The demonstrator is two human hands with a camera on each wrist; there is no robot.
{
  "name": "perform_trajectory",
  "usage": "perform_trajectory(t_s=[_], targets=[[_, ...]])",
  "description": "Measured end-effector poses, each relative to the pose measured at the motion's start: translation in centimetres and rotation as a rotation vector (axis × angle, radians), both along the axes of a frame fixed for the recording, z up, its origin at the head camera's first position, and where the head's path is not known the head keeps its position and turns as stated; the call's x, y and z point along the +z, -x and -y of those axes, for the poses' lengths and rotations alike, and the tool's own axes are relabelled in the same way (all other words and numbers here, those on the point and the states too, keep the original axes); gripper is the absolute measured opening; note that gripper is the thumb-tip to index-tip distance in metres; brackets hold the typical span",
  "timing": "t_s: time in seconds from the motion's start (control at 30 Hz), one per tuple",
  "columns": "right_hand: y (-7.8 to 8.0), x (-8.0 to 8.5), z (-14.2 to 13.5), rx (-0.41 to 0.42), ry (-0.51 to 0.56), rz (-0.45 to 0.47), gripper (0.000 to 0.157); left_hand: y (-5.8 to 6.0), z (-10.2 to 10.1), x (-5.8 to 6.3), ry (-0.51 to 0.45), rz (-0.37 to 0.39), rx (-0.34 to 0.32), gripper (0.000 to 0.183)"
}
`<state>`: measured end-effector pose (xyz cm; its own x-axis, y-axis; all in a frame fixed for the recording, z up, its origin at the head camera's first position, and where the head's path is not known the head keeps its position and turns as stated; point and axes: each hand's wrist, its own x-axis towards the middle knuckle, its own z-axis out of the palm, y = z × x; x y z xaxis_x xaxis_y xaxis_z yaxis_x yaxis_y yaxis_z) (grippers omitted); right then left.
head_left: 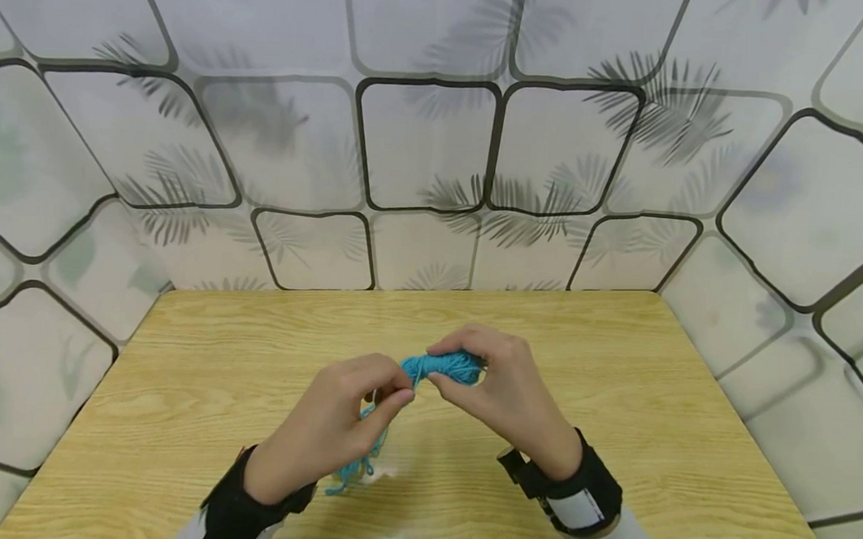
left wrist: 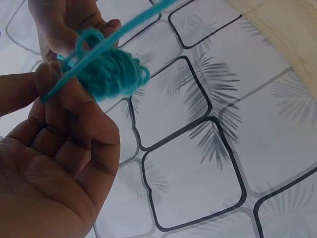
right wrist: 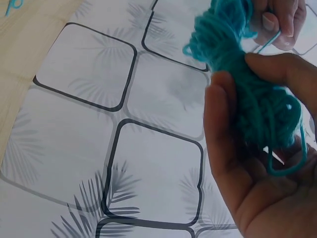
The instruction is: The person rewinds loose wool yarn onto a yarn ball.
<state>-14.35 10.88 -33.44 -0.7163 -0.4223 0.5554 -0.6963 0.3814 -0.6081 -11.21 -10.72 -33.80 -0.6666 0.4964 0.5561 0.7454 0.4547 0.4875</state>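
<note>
A small bundle of turquoise yarn [head_left: 457, 367], bound round its middle, is held above the table. My right hand [head_left: 509, 383] grips it between thumb and fingers, and loose loops stick out at its end in the right wrist view. Close beside it, my left hand [head_left: 351, 404] pinches a strand of the yarn [left wrist: 106, 43] between thumb and forefinger; in the left wrist view the strand runs taut across the bundle. A loose tail of yarn [head_left: 351, 470] hangs below the left hand toward the tabletop, partly hidden by that hand.
The hands are over a light wood-grain table [head_left: 582, 334]. Around its back and sides stands a pale curtain-like wall [head_left: 430, 151] with dark rounded outlines and leaf prints. Black straps [head_left: 581, 493] circle both wrists.
</note>
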Motion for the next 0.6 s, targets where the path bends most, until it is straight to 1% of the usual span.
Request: perform_trajectory(t_s=[0.17, 0.2, 0.23, 0.37, 0.5, 0.6], targets=[[0.1, 0.0, 0.0, -0.06, 0.071, -0.014, 0.019, 0.0, -0.2, -0.2, -0.004, -0.012, -0.015, 0.016], [0.4, -0.4, -0.1, -0.067, 0.087, -0.018, 0.019, 0.0, -0.2, -0.2, -0.006, -0.013, -0.019, 0.016], [0.4, -0.4, -0.1, -0.079, 0.101, -0.027, 0.019, 0.0, -0.3, -0.3, -0.005, -0.01, -0.022, 0.015], [0.4, -0.3, 0.0, -0.093, 0.187, -0.032, 0.021, 0.1, -0.5, -0.6, -0.01, 0.002, -0.032, 0.015], [0.3, -0.3, 0.1, -0.053, 0.298, 0.003, 0.023, 0.3, -0.6, -1.1, 0.016, 0.012, -0.026, 0.013], [0.2, -0.2, 0.1, 0.0, 0.369, 0.02, 0.025, 0.6, -0.6, -1.4, 0.047, 0.028, -0.01, 0.01]])
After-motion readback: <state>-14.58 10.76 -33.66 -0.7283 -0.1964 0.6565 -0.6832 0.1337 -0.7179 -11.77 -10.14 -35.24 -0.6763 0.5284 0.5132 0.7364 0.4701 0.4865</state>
